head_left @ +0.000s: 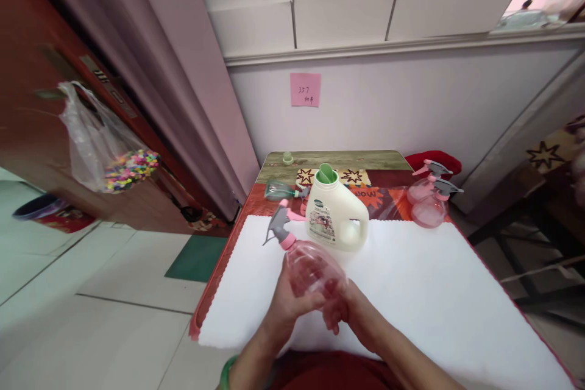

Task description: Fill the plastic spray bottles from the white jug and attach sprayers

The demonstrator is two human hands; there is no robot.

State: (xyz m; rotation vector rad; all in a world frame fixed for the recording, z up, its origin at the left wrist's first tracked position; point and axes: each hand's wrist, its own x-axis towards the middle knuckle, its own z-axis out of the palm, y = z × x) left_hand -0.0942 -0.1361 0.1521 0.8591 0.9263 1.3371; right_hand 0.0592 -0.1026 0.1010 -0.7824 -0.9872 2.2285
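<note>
A clear pink spray bottle (315,265) with a grey and pink trigger head is tilted to the left above the white cloth (411,292). My left hand (292,298) is wrapped round its near left side, the thumb across the front. Around the base end, my right hand (342,304) grips it with curled fingers. Just beyond the bottle stands a cream detergent jug (336,213) with a green spout and a handle on its right; its cap is off. A small pale green cap (287,158) rests at the table's back left.
A green spray bottle (278,190) lies on its side behind the jug. At the right, two pink spray bottles (428,210) stand near the table edge. A plastic bag of colourful pieces (130,169) hangs from the door at left.
</note>
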